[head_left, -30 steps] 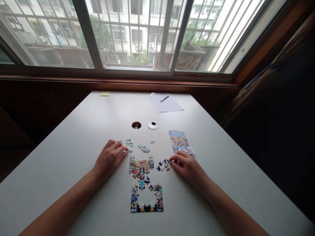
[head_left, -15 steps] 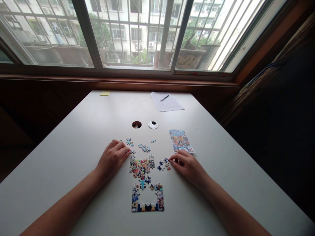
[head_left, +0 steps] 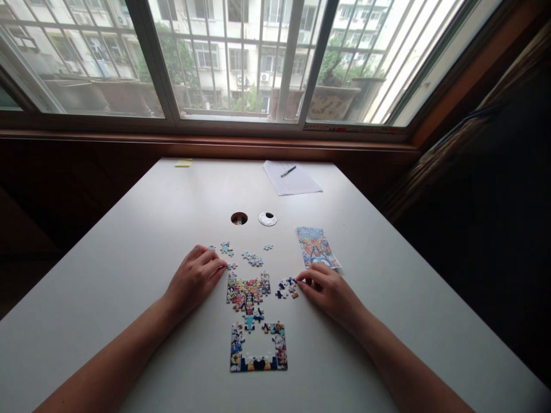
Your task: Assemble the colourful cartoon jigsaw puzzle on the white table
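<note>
My left hand (head_left: 197, 274) is closed in a pinch, its fingertips at a small puzzle piece (head_left: 232, 266) above the upper assembled puzzle section (head_left: 244, 289). That section is colourful, with a ragged lower end. Below it lies a puzzle frame section (head_left: 280, 349), joined along its left, bottom and right sides around a bare middle. On the other side, my right hand (head_left: 329, 289) pinches at the edge of a small pile of dark blue and white puzzle pieces (head_left: 285, 288). The fingers partly hide what it grips, apparently one piece.
Loose light-blue puzzle pieces (head_left: 252, 258) lie beyond the assembled part. A picture leaflet (head_left: 316, 246) is by my right hand. Farther back are a cable hole (head_left: 239, 218), its round cover (head_left: 267, 218), paper sheets (head_left: 293, 182) with a pen (head_left: 288, 171), and yellow sticky notes (head_left: 183, 163).
My left hand has drawn back slightly to the left, and the small piece at its fingertips has shifted a little with it. My right hand has hardly moved.
</note>
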### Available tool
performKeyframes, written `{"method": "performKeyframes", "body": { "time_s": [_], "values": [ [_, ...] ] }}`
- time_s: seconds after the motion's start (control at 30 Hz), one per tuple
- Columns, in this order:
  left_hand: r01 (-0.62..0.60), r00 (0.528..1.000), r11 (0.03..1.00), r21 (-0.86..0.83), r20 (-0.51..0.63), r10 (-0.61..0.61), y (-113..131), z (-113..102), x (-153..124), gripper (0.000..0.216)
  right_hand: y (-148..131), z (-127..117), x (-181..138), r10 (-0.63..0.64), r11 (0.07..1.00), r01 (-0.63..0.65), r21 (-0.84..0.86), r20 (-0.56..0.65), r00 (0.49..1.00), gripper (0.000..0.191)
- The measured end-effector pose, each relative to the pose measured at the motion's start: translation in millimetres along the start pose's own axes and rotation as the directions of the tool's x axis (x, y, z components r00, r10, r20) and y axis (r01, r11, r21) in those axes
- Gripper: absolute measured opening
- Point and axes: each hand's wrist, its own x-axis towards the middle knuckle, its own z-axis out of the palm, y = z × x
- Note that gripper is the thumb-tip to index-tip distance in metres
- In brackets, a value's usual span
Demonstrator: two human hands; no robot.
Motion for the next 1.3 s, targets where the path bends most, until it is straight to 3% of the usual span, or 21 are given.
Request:
{"method": "performKeyframes", "body": {
  "time_s": [1.3],
  "values": [
    [-0.048, 0.999, 0.999, 0.005, -0.012, 0.048, -2.5, 1.9, 0.7, 0.015, 1.8, 1.0, -1.4, 0.0, 0.999, 0.0, 0.032, 0.016, 1.0, 0.013]
  ]
}}
